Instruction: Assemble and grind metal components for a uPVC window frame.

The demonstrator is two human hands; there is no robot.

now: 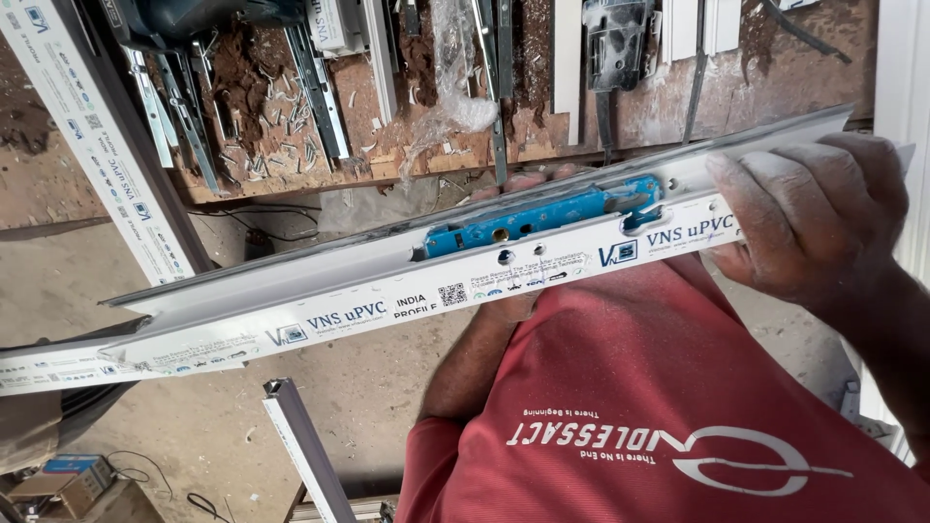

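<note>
On profile [387,291] edge, right hand [814,218]

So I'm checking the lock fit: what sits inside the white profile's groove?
A blue lock case lies in the white profile. The right hand covers the groove's end there.

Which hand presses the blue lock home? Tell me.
Probably right: the right hand lies atop the white bar beside the blue lock; the left hand is underneath, bearing it.
</note>
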